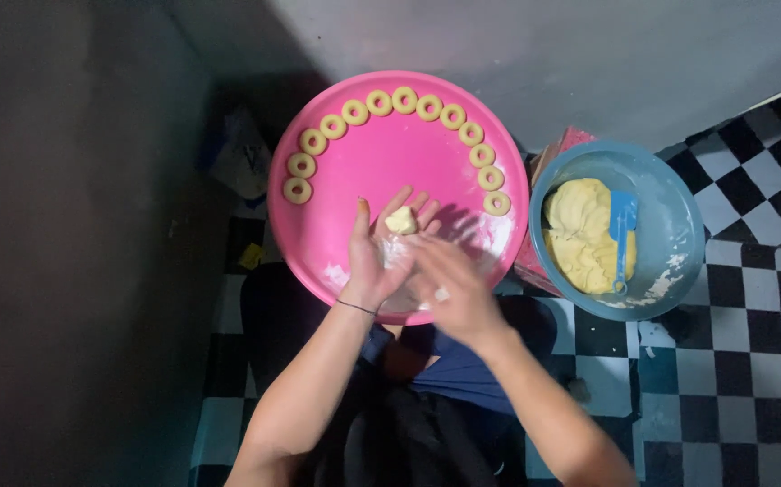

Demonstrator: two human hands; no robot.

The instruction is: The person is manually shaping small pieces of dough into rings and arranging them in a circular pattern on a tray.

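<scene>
We are seeing two packages and no signs or screens. A pale plastic bag (239,158) with blue markings is lying crumpled in the dark corner on the floor, just left of the pink tray (408,153). A pink-red box (560,151) is showing between the tray and the blue bowl (679,225), its corner peeking out under the bowl's rim.

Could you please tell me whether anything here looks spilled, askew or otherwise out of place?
Nothing serious. White flour smears dust the pink tray near the hands and the blue bowl's lower rim. The dough rings sit in a tidy arc, and the blue spatula rests in the bowl's dough.
</scene>
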